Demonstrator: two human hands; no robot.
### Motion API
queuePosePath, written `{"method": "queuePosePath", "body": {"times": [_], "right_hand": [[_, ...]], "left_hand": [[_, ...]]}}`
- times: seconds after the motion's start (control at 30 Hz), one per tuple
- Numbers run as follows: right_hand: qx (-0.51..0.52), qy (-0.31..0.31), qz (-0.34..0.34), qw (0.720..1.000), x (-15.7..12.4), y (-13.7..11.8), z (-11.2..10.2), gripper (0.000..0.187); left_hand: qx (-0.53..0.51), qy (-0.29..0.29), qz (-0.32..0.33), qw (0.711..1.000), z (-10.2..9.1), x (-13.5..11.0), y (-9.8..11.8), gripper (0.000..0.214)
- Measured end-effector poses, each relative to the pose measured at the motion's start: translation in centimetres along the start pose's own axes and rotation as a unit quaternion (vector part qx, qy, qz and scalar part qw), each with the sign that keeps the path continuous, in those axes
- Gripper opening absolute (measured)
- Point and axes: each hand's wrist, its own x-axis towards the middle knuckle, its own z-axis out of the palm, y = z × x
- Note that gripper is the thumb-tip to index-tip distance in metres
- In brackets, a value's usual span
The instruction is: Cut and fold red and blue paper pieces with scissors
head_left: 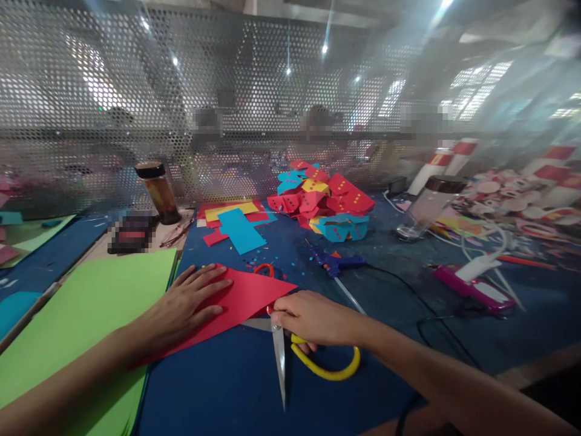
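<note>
My left hand [190,303] lies flat with fingers spread on a folded-looking red sheet of paper [247,293], pressing it to the blue table. At the sheet's right-hand corner, my right hand [313,318] is closed around a pair of yellow-handled scissors [336,370]. Their blades stand apart, one pointing left by the paper's lower edge, the other toward me. Part of the handle is hidden under my fingers. From behind the sheet's far edge shows a red-orange ring [264,269], mostly covered by the paper.
Light green sheets [91,297] lie at left. Beyond are blue card strips [242,230], a heap of folded coloured paper [322,200], a blue glue gun [336,259] with its cord, and a purple power strip [472,290]. Two jars [158,194] flank the table before a perforated metal screen [254,79].
</note>
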Motion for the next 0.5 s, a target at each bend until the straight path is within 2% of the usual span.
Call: {"method": "queuePosePath", "body": {"times": [0.5], "right_hand": [[0.0,-0.006,-0.002,1.0,0.2,-1.1,0.4,0.026]], "left_hand": [[0.005,0.0,0.0,1.0,0.1,-0.1,0.0,0.046]]}}
